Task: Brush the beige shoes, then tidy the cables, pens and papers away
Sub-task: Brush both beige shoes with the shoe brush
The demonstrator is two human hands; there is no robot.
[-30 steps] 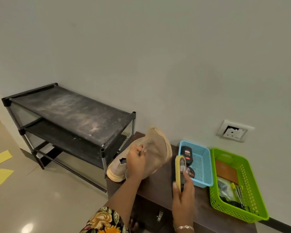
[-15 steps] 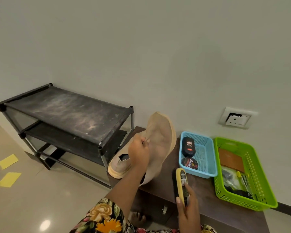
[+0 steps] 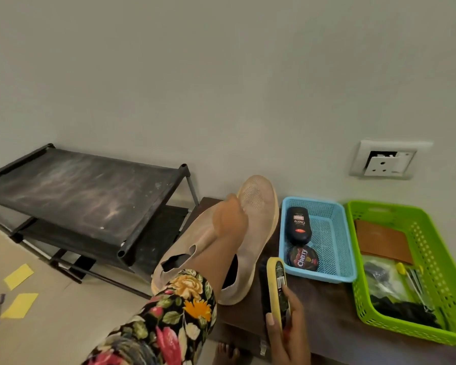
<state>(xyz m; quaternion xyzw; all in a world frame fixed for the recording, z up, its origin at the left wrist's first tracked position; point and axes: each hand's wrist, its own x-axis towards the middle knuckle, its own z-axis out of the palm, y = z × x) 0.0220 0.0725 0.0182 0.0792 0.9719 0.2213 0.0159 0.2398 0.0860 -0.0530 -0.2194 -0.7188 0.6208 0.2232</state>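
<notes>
Head view: a plain pale wall (image 3: 221, 75) fills the upper half of the frame. At middle left stands a black two-tier shoe rack (image 3: 84, 201), its top dusty. A dark brown table (image 3: 327, 312) runs along the lower right.

At far right on the table sits a green plastic basket (image 3: 437, 248) holding a brown card, a clear bag and dark cables. Left of it, touching or nearly so, is a smaller blue basket (image 3: 332, 233) with a black polish bottle (image 3: 298, 225) and a round polish tin (image 3: 302, 260).

In the centre, two beige shoes (image 3: 253, 233) lie side by side on the table's left end. The left hand (image 3: 229, 217), on an arm in a floral sleeve (image 3: 174, 320), rests over the shoes with fingers curled against the nearer one's upper; whether it grips cannot be told.

At bottom centre the right hand (image 3: 287, 330) is closed around a yellow-backed shoe brush (image 3: 275, 288), held just right of the shoes.

On the floor at lower left lie two yellow papers (image 3: 19, 291) and a pen (image 3: 0, 309). A white wall socket (image 3: 387, 162) sits at upper right.
</notes>
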